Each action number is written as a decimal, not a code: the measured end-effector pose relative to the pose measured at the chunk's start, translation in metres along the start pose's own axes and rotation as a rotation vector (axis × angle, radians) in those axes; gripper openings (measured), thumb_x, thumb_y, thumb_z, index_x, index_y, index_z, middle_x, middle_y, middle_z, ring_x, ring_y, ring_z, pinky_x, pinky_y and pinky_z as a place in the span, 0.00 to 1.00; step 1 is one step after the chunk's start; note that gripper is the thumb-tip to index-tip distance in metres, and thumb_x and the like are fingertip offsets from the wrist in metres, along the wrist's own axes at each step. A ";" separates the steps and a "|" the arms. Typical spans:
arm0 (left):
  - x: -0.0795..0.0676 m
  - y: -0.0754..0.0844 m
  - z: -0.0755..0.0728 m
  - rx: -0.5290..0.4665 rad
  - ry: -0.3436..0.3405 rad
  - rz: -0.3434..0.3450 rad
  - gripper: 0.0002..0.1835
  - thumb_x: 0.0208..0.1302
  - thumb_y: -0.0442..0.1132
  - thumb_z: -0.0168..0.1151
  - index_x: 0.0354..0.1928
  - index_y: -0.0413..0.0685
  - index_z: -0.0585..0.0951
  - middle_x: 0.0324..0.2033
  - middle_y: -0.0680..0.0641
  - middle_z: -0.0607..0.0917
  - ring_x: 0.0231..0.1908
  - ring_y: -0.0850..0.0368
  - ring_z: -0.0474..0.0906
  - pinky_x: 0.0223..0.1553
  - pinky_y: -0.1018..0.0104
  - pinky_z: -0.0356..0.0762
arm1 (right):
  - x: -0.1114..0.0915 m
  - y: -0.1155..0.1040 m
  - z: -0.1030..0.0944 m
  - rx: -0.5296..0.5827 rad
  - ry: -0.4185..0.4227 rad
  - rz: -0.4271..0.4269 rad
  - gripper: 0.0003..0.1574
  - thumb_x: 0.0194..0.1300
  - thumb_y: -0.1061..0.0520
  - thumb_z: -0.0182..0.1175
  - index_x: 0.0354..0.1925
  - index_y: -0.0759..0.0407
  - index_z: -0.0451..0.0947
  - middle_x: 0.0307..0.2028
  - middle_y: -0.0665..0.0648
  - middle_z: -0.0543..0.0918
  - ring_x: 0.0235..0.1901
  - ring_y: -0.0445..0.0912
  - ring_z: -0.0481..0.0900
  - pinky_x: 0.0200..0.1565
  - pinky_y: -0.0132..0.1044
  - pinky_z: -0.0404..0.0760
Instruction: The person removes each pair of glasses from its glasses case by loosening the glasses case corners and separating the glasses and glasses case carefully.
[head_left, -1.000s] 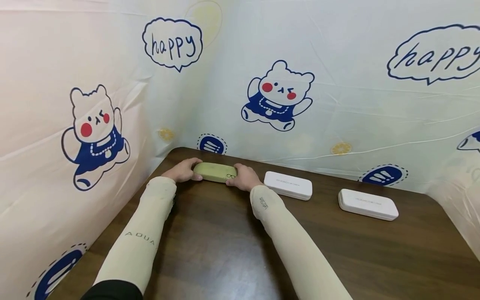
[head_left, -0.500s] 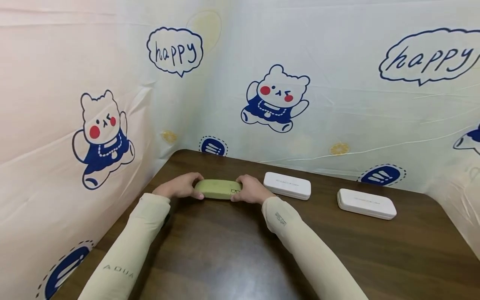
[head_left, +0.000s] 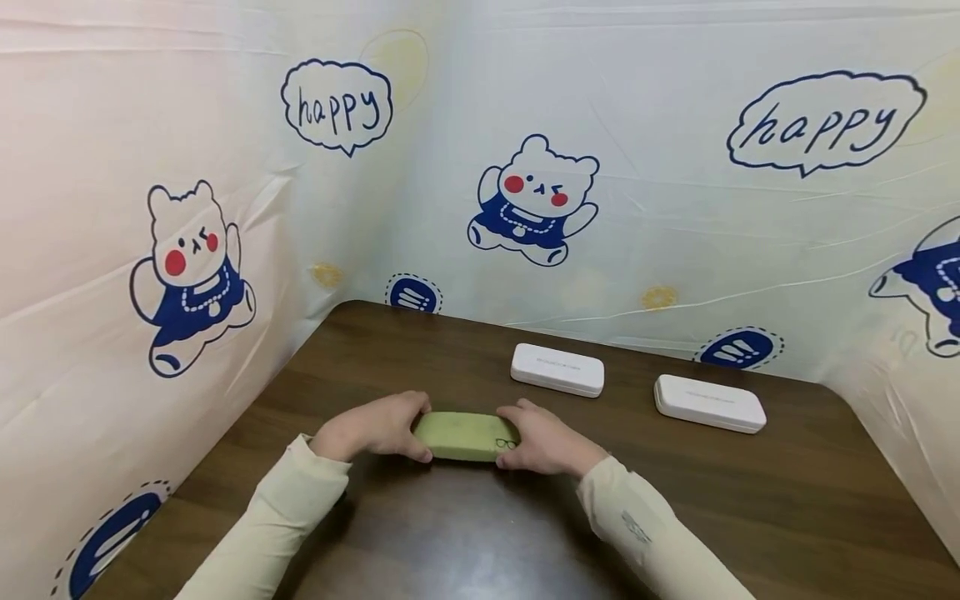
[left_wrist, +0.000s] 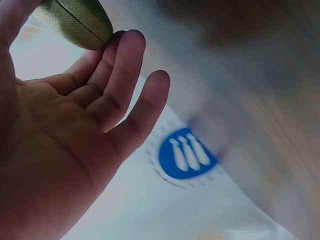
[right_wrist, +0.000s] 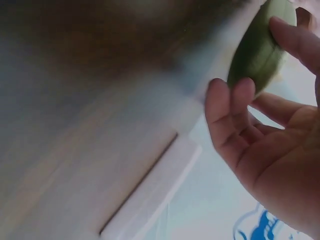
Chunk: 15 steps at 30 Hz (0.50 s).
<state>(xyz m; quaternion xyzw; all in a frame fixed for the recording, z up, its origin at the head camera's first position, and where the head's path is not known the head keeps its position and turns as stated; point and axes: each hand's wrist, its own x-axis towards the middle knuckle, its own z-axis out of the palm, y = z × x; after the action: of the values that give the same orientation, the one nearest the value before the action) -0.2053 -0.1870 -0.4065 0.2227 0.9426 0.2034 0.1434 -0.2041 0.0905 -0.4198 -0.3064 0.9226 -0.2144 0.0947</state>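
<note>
A green glasses case (head_left: 461, 436) with a small spectacles drawing on its right end is held between both hands above the brown table. My left hand (head_left: 384, 427) grips its left end, thumb in front and fingers behind. On the opposite end, my right hand (head_left: 549, 439) holds it the same way. In the left wrist view the case's seam (left_wrist: 82, 22) shows closed, with fingers (left_wrist: 131, 60) at its tip. The right wrist view has the thumb (right_wrist: 295, 42) pressed against the case's side.
Two white glasses cases lie on the table (head_left: 750, 508) behind and to the right: one nearer the middle (head_left: 557, 369), the other farther right (head_left: 710, 403). A printed cloth (head_left: 637, 108) hangs round the back and sides of the table.
Both hands have brought the green glasses case from the far left of the table toward the person and slightly right. The white cases have stayed in place while the head view shifted a little.
</note>
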 end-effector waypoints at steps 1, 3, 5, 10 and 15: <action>-0.001 0.008 0.003 -0.001 0.000 0.015 0.27 0.47 0.48 0.81 0.43 0.45 0.77 0.35 0.52 0.76 0.35 0.56 0.73 0.41 0.57 0.73 | -0.009 0.001 -0.002 0.000 -0.001 -0.002 0.44 0.54 0.49 0.74 0.64 0.66 0.73 0.51 0.57 0.76 0.45 0.48 0.75 0.51 0.46 0.74; -0.003 0.024 0.010 0.002 -0.004 0.046 0.26 0.46 0.48 0.81 0.41 0.46 0.76 0.34 0.53 0.75 0.33 0.57 0.72 0.38 0.58 0.73 | -0.027 0.005 -0.006 -0.007 -0.008 -0.008 0.42 0.53 0.49 0.75 0.62 0.66 0.74 0.48 0.55 0.75 0.42 0.47 0.74 0.47 0.44 0.75; -0.003 0.039 0.018 0.011 -0.012 0.071 0.25 0.46 0.48 0.80 0.40 0.47 0.76 0.33 0.53 0.75 0.31 0.58 0.72 0.36 0.59 0.73 | -0.045 0.008 -0.009 -0.012 -0.018 -0.009 0.41 0.52 0.49 0.75 0.60 0.65 0.75 0.46 0.52 0.75 0.39 0.45 0.73 0.45 0.43 0.75; -0.003 0.072 0.040 0.103 -0.024 0.131 0.25 0.44 0.51 0.78 0.37 0.51 0.73 0.30 0.56 0.72 0.29 0.60 0.70 0.33 0.63 0.72 | -0.088 0.018 -0.011 -0.023 -0.035 0.009 0.40 0.51 0.48 0.76 0.58 0.63 0.76 0.47 0.49 0.75 0.38 0.42 0.73 0.43 0.42 0.76; -0.002 0.097 0.060 0.225 -0.030 0.184 0.27 0.43 0.53 0.77 0.38 0.50 0.72 0.30 0.56 0.71 0.30 0.60 0.69 0.34 0.62 0.73 | -0.119 0.021 -0.007 -0.070 -0.019 0.039 0.38 0.48 0.48 0.79 0.54 0.62 0.77 0.43 0.48 0.73 0.33 0.41 0.72 0.36 0.41 0.75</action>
<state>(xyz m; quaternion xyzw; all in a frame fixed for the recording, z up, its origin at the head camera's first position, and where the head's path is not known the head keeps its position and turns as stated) -0.1472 -0.0893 -0.4158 0.3258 0.9328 0.1051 0.1124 -0.1225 0.1802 -0.4174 -0.2937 0.9343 -0.1773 0.0970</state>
